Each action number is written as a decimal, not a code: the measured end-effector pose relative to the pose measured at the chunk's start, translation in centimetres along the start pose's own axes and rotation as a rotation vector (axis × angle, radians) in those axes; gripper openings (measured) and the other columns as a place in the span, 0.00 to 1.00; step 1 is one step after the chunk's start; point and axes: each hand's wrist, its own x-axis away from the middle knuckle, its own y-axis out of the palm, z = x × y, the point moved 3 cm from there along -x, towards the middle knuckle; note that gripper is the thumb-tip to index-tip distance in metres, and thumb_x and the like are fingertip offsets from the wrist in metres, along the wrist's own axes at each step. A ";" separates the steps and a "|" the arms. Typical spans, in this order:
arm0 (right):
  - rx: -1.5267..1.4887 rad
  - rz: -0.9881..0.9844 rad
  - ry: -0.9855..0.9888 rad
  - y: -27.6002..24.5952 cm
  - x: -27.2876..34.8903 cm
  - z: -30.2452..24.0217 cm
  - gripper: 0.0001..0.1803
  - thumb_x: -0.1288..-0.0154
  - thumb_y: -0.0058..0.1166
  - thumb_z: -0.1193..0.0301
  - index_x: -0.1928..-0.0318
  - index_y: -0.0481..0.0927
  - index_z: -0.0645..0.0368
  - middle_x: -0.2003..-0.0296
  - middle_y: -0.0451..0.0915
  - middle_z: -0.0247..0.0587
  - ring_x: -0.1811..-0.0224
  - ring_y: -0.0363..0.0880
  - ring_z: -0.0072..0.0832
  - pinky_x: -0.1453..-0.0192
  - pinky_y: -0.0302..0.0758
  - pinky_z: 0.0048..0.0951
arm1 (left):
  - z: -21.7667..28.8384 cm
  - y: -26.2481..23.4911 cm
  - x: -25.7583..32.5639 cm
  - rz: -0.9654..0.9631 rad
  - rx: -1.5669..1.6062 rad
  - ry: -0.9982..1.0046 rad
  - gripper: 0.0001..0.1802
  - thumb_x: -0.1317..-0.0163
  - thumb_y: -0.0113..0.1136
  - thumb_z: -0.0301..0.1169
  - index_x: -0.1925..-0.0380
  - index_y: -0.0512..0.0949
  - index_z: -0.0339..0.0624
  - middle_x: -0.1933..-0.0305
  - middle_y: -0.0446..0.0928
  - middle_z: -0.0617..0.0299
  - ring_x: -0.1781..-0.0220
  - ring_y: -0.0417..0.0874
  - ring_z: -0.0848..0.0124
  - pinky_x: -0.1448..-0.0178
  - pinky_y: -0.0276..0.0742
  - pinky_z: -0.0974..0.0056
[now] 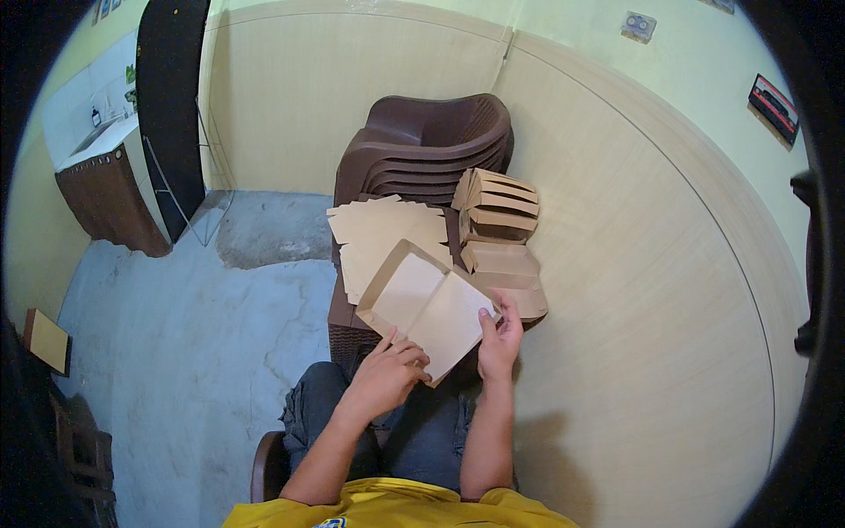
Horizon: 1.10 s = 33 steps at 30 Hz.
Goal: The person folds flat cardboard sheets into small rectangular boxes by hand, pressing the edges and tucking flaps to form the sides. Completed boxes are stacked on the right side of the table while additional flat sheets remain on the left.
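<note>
Head view: stacked brown plastic chairs [429, 145] against pale wood-panel wall [616, 264], grey concrete floor [202, 326]. Flat kraft sheets [378, 231] and folded kraft boxes [498, 231] lie on them. Left hand [387, 374] and right hand [500, 341] both grip a half-folded brown cardboard box blank [429, 304] above lap.

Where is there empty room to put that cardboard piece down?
The floor left of the person's knees, between the chair stack and the dark cabinet, is bare. The chair seat is crowded: flat sheets and folded boxes cover it. Both hands, left and right, hold the cardboard piece.
</note>
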 end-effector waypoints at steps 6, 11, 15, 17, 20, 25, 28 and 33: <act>0.346 -0.035 -0.297 2.4 2.4 -0.2 0.20 0.30 0.57 0.86 0.39 0.81 0.69 0.39 0.84 0.49 0.33 0.81 0.35 0.25 0.72 0.36 | -1.4 0.0 -1.7 0.399 0.804 -0.328 0.12 0.27 0.65 0.34 0.49 0.87 0.42 0.52 0.88 0.59 0.49 0.90 0.63 0.38 0.84 0.54; 0.455 -0.219 -0.568 5.1 5.1 -0.6 0.26 0.33 0.59 0.83 0.33 0.82 0.66 0.40 0.85 0.55 0.37 0.86 0.47 0.31 0.80 0.42 | -2.5 1.3 -4.1 0.576 1.424 -0.602 0.14 0.21 0.64 0.34 0.45 0.80 0.35 0.54 0.87 0.60 0.54 0.88 0.76 0.52 0.85 0.69; 0.409 -0.301 -0.533 5.3 5.7 -0.9 0.26 0.33 0.60 0.80 0.35 0.82 0.68 0.37 0.82 0.60 0.35 0.84 0.50 0.30 0.80 0.42 | -2.5 1.6 -3.7 0.644 1.413 -0.585 0.13 0.22 0.64 0.30 0.44 0.79 0.35 0.54 0.86 0.62 0.55 0.86 0.78 0.53 0.84 0.71; 0.360 -0.313 -0.487 5.2 5.8 -0.8 0.25 0.33 0.61 0.78 0.35 0.83 0.68 0.36 0.82 0.60 0.35 0.84 0.50 0.30 0.79 0.43 | -2.4 1.8 -3.4 0.630 1.401 -0.576 0.13 0.22 0.65 0.32 0.44 0.80 0.39 0.53 0.85 0.65 0.56 0.84 0.78 0.56 0.81 0.71; 0.293 -0.300 -0.328 5.1 5.7 -0.4 0.25 0.35 0.64 0.78 0.37 0.85 0.66 0.35 0.81 0.60 0.33 0.83 0.51 0.29 0.79 0.43 | -2.1 2.3 -3.1 0.614 1.376 -0.529 0.13 0.23 0.65 0.33 0.45 0.81 0.41 0.53 0.84 0.66 0.56 0.83 0.79 0.56 0.80 0.70; 0.337 -0.330 -0.391 4.8 5.8 -0.7 0.25 0.42 0.71 0.79 0.41 0.88 0.63 0.42 0.81 0.56 0.42 0.86 0.48 0.35 0.82 0.41 | -3.1 2.8 -2.5 0.621 1.470 -0.669 0.11 0.22 0.64 0.31 0.46 0.82 0.40 0.56 0.85 0.65 0.57 0.85 0.78 0.56 0.83 0.68; 0.441 -0.306 -0.494 4.5 5.9 -1.2 0.24 0.45 0.73 0.79 0.44 0.88 0.62 0.48 0.80 0.51 0.50 0.85 0.44 0.41 0.83 0.39 | -3.4 3.0 -2.4 0.617 1.468 -0.675 0.10 0.22 0.64 0.33 0.48 0.83 0.40 0.57 0.85 0.66 0.58 0.84 0.79 0.57 0.82 0.70; 0.461 -0.267 -0.389 4.2 6.2 -1.5 0.22 0.45 0.74 0.79 0.48 0.87 0.62 0.50 0.79 0.48 0.51 0.85 0.40 0.48 0.85 0.36 | -3.3 3.7 -2.6 0.638 1.480 -0.682 0.11 0.21 0.64 0.33 0.47 0.83 0.40 0.56 0.85 0.66 0.58 0.85 0.79 0.57 0.84 0.70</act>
